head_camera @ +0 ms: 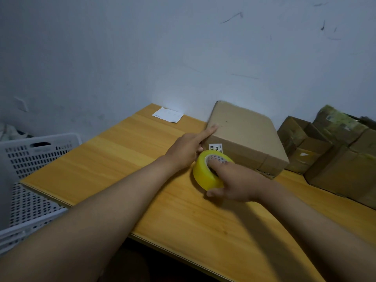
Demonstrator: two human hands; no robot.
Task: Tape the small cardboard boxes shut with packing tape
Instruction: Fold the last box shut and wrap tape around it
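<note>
Right hand (pixel 240 183) is seen clenched on yellow tape roll (pixel 210 173), fingers hooked through core, at near face of cardboard box (pixel 244 137) on wooden table (pixel 122 159). Left hand (pixel 188 149), empty, is pressed against box's side. Taping likely underway; tape must next be drawn across box.

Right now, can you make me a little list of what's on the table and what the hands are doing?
table: yellow wooden top
box: brown cardboard, closed, white label on its near side
tape: yellow roll beside the box
right hand: holds the tape, fingers through its hole
left hand: finger pressing on the box's left edge
paper: white slip by the wall
other boxes: stacked at the right
basket: white, at the left
</note>
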